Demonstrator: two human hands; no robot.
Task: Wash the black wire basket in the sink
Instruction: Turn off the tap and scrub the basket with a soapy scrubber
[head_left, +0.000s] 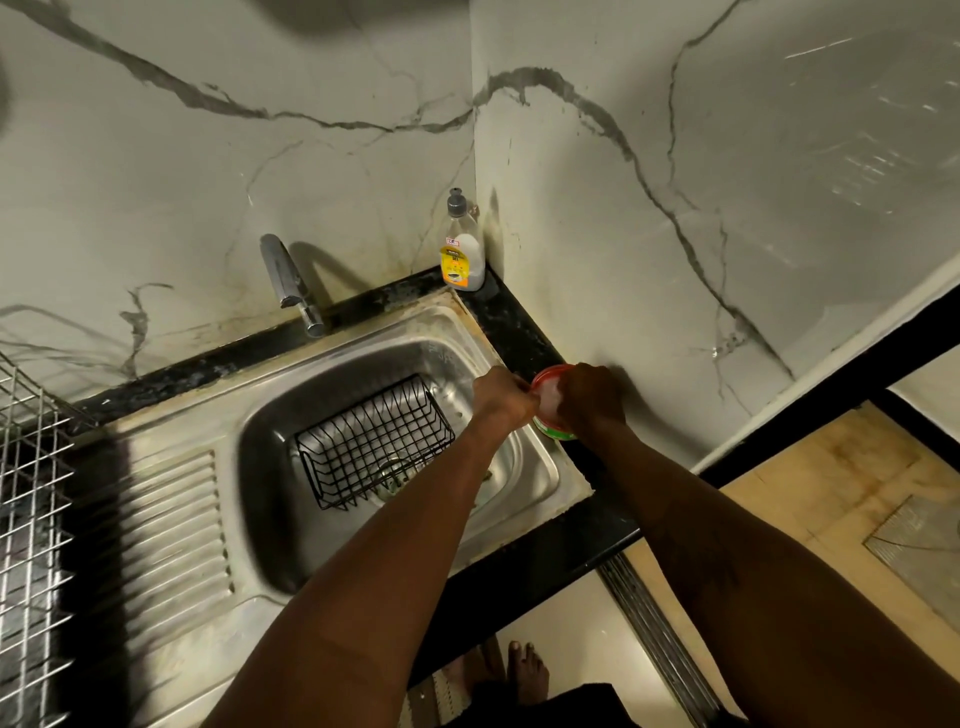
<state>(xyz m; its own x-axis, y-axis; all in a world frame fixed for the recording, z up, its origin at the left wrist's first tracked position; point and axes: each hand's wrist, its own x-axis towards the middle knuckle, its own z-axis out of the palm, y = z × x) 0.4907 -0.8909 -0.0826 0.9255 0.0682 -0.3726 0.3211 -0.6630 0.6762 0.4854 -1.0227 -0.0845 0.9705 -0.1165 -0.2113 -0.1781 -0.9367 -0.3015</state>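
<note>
The black wire basket (371, 441) lies tilted in the steel sink (535, 467), over the drain. Neither hand touches it. Both hands are at a small round tub (551, 410) with a red rim and green base, standing on the black counter at the sink's right edge. My left hand (501, 397) grips the tub's left side with curled fingers. My right hand (592, 397) is curled over its top and right side. What lies inside the tub is mostly hidden by the fingers.
A chrome tap (288, 283) stands behind the sink, with no water running. A dish-soap bottle (462, 249) stands in the back corner against the marble wall. A metal wire dish rack (31, 493) fills the left edge beside the ribbed drainboard (176, 530).
</note>
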